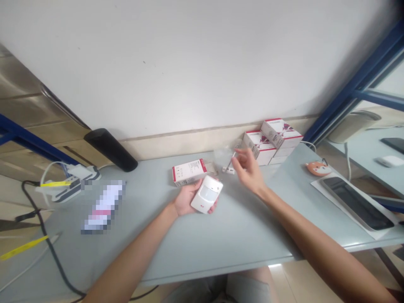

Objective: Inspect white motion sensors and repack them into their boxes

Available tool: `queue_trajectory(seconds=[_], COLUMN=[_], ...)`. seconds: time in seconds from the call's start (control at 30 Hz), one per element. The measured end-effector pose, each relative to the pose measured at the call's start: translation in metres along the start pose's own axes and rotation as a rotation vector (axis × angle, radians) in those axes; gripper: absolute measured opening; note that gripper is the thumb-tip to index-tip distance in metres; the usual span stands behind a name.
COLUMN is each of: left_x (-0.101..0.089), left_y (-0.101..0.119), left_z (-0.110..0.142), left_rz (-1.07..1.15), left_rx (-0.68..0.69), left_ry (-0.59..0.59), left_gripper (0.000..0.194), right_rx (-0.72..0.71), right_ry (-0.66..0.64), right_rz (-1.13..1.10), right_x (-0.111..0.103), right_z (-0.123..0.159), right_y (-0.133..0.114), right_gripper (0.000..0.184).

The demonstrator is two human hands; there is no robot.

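My left hand (185,198) is wrapped around a white motion sensor (206,195), its domed lens facing up, a little above the table. To the right, my right hand (248,170) has thumb and fingers pinched on a thin, pale stick-like piece (232,161); its exact kind is blurred. Right below that piece lies a small white plastic part (228,170). Behind it is a crumpled clear plastic bag (222,155). Just beyond the sensor lies a white and red box (189,171), its right end seemingly open.
Several similar boxes (280,141) are stacked against the wall at right. A black cylinder (110,149), a blurred-out phone (104,206) and a power strip (75,183) with cables are at left. An orange animal-faced pouch (318,168) and a dark tablet-like device (358,202) lie at right.
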State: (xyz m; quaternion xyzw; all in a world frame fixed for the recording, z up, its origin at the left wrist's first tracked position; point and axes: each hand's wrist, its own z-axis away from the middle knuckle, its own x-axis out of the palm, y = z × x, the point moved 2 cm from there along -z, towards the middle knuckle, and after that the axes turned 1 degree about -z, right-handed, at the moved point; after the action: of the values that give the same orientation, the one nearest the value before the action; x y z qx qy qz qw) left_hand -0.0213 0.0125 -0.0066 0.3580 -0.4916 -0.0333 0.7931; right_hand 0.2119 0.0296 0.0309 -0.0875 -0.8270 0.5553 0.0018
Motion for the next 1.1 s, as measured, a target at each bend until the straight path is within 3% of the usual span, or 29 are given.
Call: queue_trajectory(seconds=[0.13, 0.23, 0.4, 0.67, 0.93, 1.1], left_x=[0.008, 0.012, 0.012, 0.006, 0.008, 0.01], left_y=[0.006, 0.009, 0.009, 0.007, 0.008, 0.01], left_z=[0.001, 0.0, -0.001, -0.002, 0.0, 0.0], left_rz=[0.065, 0.071, 0.092, 0.079, 0.117, 0.104], left_rx=[0.025, 0.068, 0.115, 0.146, 0.187, 0.221], left_ry=[0.025, 0.029, 0.041, 0.025, 0.134, 0.196], left_gripper=[0.048, 0.048, 0.075, 0.071, 0.06, 0.066], right_rx=[0.033, 0.033, -0.034, 0.006, 0.019, -0.036], right_ry=[-0.229, -0.266, -0.272, -0.247, -0.226, -0.371], right_rz=[0.159, 0.333, 0.586, 0.413, 0.263, 0.274], right_x=[0.015, 0.011, 0.0, 0.009, 0.004, 0.013], right_z=[0.011, 0.009, 0.001, 0.007, 0.001, 0.01], right_y=[0.008, 0.012, 0.013, 0.028, 0.029, 0.022], right_gripper=[0.042, 0.044, 0.045, 0.048, 0.041, 0.032])
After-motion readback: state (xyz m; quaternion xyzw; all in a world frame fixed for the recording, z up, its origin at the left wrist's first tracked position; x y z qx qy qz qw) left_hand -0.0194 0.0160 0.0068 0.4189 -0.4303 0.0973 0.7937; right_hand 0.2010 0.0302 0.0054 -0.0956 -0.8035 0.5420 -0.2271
